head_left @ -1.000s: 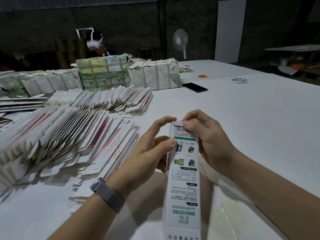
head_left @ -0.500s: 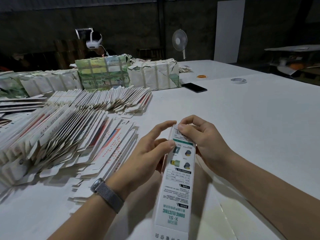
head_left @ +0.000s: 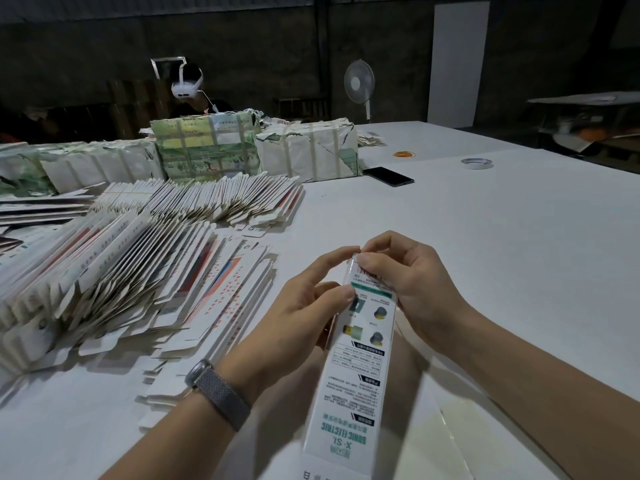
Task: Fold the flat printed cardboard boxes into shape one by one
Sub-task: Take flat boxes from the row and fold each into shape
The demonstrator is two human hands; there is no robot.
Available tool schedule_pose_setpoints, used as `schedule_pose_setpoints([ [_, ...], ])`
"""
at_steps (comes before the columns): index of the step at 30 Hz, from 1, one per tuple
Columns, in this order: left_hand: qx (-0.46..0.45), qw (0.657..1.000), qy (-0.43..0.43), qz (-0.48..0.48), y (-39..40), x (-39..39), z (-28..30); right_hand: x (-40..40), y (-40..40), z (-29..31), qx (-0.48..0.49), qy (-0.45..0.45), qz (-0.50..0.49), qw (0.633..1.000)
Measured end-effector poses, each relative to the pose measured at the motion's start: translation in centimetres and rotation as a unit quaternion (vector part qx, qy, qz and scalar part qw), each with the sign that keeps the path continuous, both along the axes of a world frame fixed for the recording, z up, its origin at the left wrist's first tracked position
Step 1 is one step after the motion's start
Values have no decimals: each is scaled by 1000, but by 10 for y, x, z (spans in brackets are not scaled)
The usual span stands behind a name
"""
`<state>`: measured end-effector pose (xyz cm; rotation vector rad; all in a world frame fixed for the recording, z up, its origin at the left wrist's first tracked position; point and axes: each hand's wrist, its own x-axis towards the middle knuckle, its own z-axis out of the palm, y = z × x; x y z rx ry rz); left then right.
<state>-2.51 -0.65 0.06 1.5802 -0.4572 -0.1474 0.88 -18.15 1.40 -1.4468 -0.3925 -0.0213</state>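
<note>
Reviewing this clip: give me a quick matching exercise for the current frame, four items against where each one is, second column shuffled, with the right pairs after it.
Items:
1. printed box
2. black phone
3. tape roll
4. stack of flat boxes

Places:
A. lying on the white table by the strapped bundles
B. fanned out to the left of the hands
C. held at its far end by the left hand and right hand
D. alone on the far right part of the table

Pairs: 1-C, 2-A, 3-D, 4-B
</note>
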Motion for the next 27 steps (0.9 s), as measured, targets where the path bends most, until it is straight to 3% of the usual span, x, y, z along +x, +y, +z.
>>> schedule_pose_setpoints([
  [11, -8, 1000, 13, 4, -2, -1, 0, -1, 0, 2, -8, -26, -53, 998],
  [27, -14, 1000, 12, -14, -3, -3, 2, 0, 0, 1, 26, -1, -36, 999],
])
